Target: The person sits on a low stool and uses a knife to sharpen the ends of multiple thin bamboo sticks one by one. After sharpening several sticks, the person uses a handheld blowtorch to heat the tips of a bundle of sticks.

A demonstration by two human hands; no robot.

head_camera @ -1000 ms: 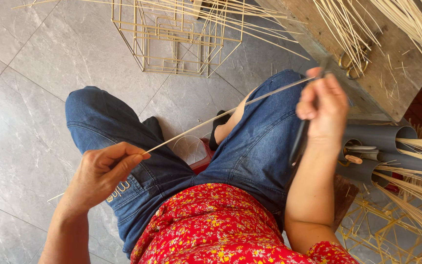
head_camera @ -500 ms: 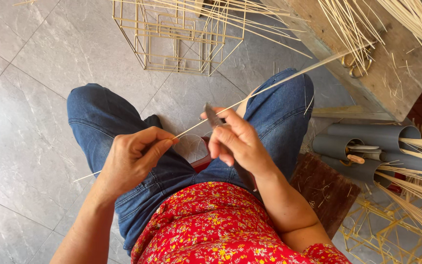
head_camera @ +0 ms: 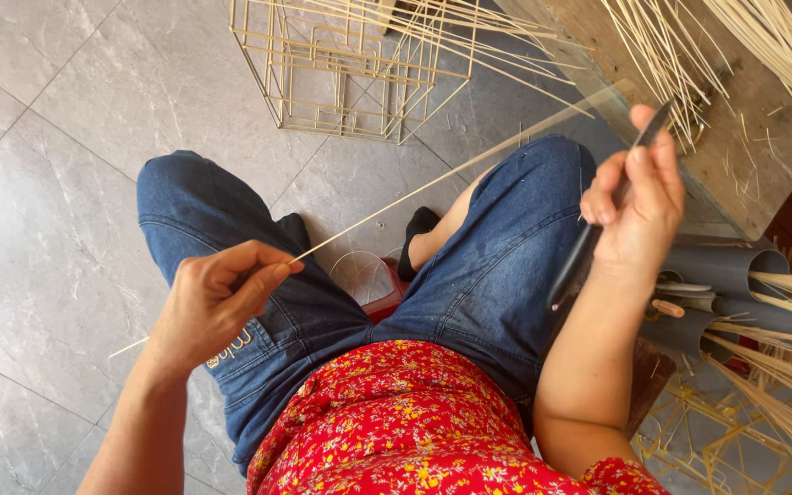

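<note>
Across my lap: a long thin bamboo strip (head_camera: 396, 206) runs from my left hand up and away to the right, over my knees.
Left hand (head_camera: 217, 302): pinched shut on the near end of the strip, thumb against forefinger; a short tail pokes out behind the hand.
Right hand (head_camera: 634, 206): raised beside my right knee, closed around a dark-handled knife (head_camera: 588, 247), blade up past my fingertips, well apart from the strip.
How the strip handles: I judge it light, springy and easy to snap or splinter; the edges may be sharp. Best held near the end, pinched flat, as I do.
Ahead of my hands: a wire-like frame of bamboo sticks (head_camera: 341, 78) stands on the grey tiled floor (head_camera: 66, 137).
Right of my right hand: grey tubes (head_camera: 726, 270) holding more strips, and loose bundles of strips (head_camera: 763, 64) over a wooden board.
</note>
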